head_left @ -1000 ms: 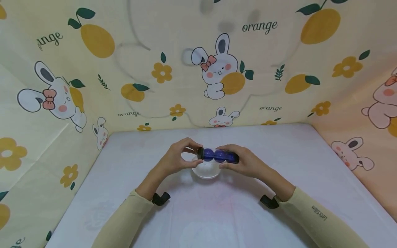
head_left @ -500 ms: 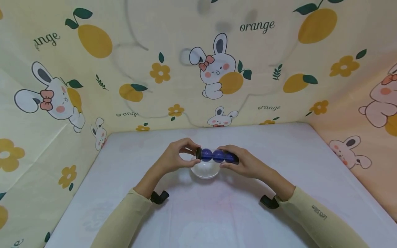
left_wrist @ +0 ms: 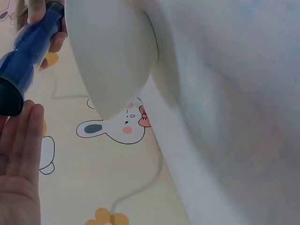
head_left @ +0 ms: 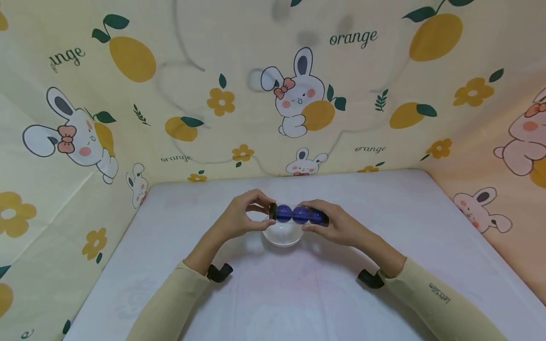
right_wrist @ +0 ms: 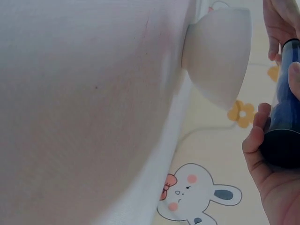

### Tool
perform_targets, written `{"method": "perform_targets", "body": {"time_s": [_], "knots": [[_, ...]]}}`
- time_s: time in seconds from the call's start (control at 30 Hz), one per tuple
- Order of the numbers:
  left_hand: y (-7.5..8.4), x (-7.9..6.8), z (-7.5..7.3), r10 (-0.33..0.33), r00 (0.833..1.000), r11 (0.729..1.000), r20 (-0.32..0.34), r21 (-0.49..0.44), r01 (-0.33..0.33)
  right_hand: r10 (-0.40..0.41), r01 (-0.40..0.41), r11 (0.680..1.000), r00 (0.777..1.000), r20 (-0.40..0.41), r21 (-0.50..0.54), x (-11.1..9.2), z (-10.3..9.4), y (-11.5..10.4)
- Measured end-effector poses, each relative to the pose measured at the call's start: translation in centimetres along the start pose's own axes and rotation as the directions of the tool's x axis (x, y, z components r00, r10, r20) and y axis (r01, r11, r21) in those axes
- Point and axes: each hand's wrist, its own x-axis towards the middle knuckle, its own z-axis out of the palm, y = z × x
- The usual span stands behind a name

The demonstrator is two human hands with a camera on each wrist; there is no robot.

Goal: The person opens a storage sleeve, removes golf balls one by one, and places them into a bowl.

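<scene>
A clear tube with blue balls (head_left: 300,214) and dark end caps lies sideways between my two hands, above a white bowl (head_left: 283,237). My left hand (head_left: 241,217) pinches the dark cap (head_left: 273,211) at the tube's left end between thumb and fingers. Wrapped round the tube's right end, my right hand (head_left: 337,221) partly covers it. In the left wrist view the tube (left_wrist: 26,56) runs slanting at the upper left, its dark cap toward the left fingers. The right wrist view has the other dark cap (right_wrist: 281,148) against the right palm.
The bowl stands on a table with a whitish cover (head_left: 273,303). Behind and at both sides hangs a cream cloth (head_left: 251,113) printed with rabbits and oranges. Black curved pieces (head_left: 220,273) sit at both wrists, beside the beige sleeves (head_left: 172,303).
The left hand and the tube's left end have shifted very slightly to the left. Both hands keep their hold on the tube; the bowl stays put.
</scene>
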Motion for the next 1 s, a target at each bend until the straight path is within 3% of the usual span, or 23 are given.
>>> {"method": "perform_targets", "body": {"time_s": [0.37, 0.67, 0.83, 1.0], "knots": [[-0.1, -0.3, -0.3, -0.016, 1.0, 0.999, 0.015, -0.047, 0.017, 0.021, -0.021, 1.0, 0.999, 0.029, 0.002, 0.0, 0.0, -0.1], [-0.9, -1.1, -2.0, -0.095, 0.995, 0.975, 0.015, -0.202, 0.096, 0.018, -0.018, 1.0, 1.0, -0.001, -0.005, -0.5, -0.4, 0.8], [-1.9, -1.5, -2.6, -0.137, 0.991, 0.972, -0.006, -0.196, 0.133, 0.037, -0.037, 0.999, 0.999, 0.014, 0.002, -0.6, -0.2, 1.0], [-3.1, -1.9, -3.1, -0.221, 0.975, 0.961, -0.015, -0.171, 0.215, 0.064, -0.064, 0.998, 0.998, 0.009, 0.005, -0.9, -0.1, 1.2]]}}
